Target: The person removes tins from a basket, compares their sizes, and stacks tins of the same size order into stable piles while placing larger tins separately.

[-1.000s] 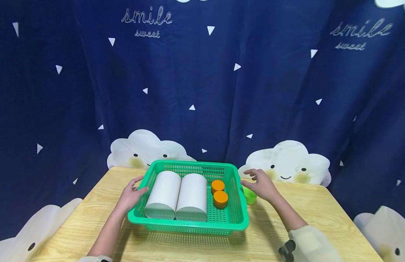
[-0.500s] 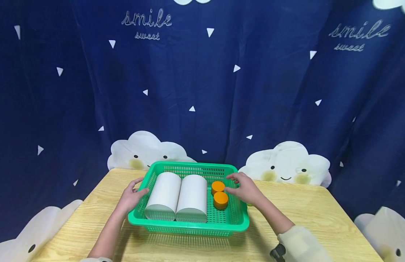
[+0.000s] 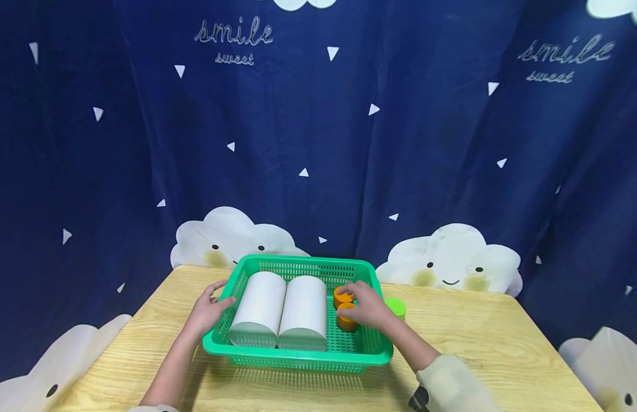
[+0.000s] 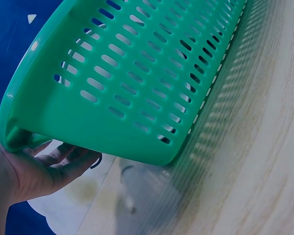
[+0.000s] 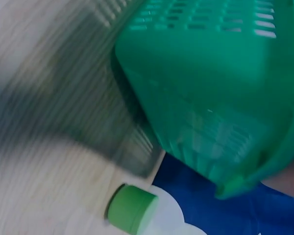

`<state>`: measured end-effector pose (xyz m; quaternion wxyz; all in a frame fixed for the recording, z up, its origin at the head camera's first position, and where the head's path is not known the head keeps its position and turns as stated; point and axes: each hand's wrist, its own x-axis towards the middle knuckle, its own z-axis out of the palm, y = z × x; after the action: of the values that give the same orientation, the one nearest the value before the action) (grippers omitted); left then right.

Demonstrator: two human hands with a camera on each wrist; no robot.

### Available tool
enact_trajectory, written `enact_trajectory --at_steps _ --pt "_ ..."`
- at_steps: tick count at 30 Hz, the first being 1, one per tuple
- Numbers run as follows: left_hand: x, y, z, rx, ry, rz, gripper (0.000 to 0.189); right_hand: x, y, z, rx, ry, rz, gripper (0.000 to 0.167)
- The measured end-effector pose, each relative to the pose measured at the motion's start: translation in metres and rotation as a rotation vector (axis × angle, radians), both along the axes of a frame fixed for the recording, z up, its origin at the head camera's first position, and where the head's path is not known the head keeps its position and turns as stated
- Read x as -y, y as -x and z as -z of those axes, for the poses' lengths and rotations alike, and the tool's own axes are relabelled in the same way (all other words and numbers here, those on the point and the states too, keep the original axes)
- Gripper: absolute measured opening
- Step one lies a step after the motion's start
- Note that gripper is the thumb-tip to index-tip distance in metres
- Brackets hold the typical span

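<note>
A green plastic basket (image 3: 298, 356) with slotted walls stands at the middle of the table. My left hand (image 3: 209, 312) grips its left rim, thumb over the edge; in the left wrist view its fingers curl under the rim of the basket (image 4: 103, 88). Two large white cylinders (image 3: 259, 309) lie side by side in the basket's left and middle. To their right are two orange cylinders, a far one (image 3: 341, 297) and a near one (image 3: 347, 325). My right hand (image 3: 371, 306) reaches over the right rim, its parted thumb and fingers overlapping the orange cylinders' tops.
A light green cylinder (image 3: 396, 307) stands on the wooden table (image 3: 483, 343) just outside the basket's right side; the right wrist view shows this green cylinder (image 5: 131, 209) too. A dark blue curtain (image 3: 298, 114) with clouds and triangles hangs behind the table.
My right hand has moved left from outside the right rim, over it, to the orange cylinders, uncovering the light green cylinder's top. My left hand stays on the rim and the basket has not moved.
</note>
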<state>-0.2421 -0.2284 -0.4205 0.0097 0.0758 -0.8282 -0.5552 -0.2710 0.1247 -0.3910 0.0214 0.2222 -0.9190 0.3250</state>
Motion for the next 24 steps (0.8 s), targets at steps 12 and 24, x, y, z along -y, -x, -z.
enact_trajectory --at_steps 12,24 --pt "-0.001 0.0 0.001 -0.004 -0.009 -0.001 0.061 0.015 0.002 0.015 -0.001 -0.044 -0.012 0.035" --pt "0.0 0.0 0.002 0.0 0.01 -0.007 0.061 0.017 0.003 0.025 0.05 -0.143 0.056 0.038"
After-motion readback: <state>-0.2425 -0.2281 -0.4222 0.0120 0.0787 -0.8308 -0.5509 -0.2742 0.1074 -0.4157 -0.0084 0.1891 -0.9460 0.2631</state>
